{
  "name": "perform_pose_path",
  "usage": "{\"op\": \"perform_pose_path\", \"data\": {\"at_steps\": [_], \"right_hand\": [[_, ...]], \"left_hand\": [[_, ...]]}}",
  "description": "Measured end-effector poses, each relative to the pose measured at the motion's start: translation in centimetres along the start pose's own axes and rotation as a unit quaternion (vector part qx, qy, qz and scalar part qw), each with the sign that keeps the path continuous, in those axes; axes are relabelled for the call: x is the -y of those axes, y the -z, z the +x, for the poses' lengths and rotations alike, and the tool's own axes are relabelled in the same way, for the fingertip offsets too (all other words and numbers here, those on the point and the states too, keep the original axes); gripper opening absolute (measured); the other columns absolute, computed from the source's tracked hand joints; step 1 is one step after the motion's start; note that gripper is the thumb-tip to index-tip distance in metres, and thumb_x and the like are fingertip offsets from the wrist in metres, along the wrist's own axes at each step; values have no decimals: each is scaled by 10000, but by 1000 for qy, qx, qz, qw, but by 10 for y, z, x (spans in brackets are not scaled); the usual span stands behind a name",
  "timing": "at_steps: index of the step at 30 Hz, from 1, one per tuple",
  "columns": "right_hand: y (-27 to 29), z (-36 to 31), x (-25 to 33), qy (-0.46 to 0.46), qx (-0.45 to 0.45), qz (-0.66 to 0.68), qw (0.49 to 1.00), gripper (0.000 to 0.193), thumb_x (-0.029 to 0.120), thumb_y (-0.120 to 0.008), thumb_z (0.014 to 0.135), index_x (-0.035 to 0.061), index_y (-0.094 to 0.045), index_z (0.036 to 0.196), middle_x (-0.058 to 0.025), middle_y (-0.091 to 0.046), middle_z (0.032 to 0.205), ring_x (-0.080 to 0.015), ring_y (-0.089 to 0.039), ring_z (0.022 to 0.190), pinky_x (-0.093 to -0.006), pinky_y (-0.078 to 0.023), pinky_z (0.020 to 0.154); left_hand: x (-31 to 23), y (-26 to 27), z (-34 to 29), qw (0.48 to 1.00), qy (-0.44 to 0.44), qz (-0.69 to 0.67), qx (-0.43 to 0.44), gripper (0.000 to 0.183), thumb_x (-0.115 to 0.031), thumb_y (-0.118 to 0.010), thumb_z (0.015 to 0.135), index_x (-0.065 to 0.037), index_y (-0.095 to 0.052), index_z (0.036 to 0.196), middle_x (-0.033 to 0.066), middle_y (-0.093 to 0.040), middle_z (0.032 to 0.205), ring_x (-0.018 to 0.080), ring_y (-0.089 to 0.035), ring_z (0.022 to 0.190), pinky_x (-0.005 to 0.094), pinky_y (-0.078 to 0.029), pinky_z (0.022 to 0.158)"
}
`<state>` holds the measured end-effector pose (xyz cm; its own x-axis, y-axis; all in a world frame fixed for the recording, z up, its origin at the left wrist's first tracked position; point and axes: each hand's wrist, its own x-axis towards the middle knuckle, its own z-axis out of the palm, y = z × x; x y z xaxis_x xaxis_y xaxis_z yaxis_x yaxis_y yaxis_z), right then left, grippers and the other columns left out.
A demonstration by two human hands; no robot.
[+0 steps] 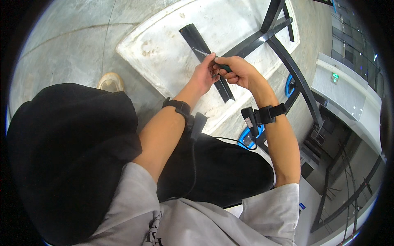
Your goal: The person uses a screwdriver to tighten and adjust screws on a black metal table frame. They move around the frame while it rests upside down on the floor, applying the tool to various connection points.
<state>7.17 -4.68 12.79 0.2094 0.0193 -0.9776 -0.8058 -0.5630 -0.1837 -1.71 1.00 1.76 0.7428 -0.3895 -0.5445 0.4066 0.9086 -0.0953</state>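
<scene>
Screwdriver (219, 65), green-handled, gripped in right hand (238, 71), thin shaft pointing at black metal bar (205, 57) lying across middle of white slab (172, 49). Left hand (204, 76) fingers pinched on shaft near tip, touching bar. Black frame (287, 61) at slab's right edge.

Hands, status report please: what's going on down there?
Right hand grips a green-handled screwdriver. Left hand steadies its tip on the black metal bar. White slab underneath. Nothing in the way.

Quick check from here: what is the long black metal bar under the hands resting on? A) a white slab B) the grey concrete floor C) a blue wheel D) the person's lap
A: the long black metal bar lies flat across the pale white slab, with both hands working a green-handled tool over it.
</scene>
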Motion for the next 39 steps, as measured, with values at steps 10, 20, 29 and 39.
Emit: {"op": "perform_pose_path", "data": {"at_steps": [10,20,29,39], "right_hand": [[-24,-11,-29,384,-266,-498,731,206,176,-621,724,-19,-557,740,-121,-590,653,-227,-612,593,-315,-463,482],[-25,-11,-44,491,-359,-609,509,246,234,-591,783,39,-566,931,-93,-504,581,-172,-507,461,-304,-436,474],[-10,-14,-40,307,-235,-326,863,326,260,-580,776,-40,-547,898,-185,-595,696,-310,-609,677,-334,-482,623],[-6,-11,-35,322,-259,-308,857,313,266,-595,765,-40,-540,803,-144,-576,666,-249,-584,573,-334,-474,515]], "left_hand": [[1,-2,-1,1000,-3,13,-21,314,-444,-566,810,-133,-587,846,-39,-499,665,78,-451,624,235,-366,595],[2,20,8,1000,-5,-18,-5,321,-431,-562,819,-124,-591,909,-49,-524,720,66,-468,685,234,-374,609],[-1,5,1,1000,-10,20,13,262,-366,-549,840,-133,-570,957,-60,-507,815,76,-438,735,248,-367,664],[2,9,9,1000,-28,-11,-7,184,-298,-619,805,-134,-585,879,-38,-543,778,84,-479,734,244,-401,634]]}}
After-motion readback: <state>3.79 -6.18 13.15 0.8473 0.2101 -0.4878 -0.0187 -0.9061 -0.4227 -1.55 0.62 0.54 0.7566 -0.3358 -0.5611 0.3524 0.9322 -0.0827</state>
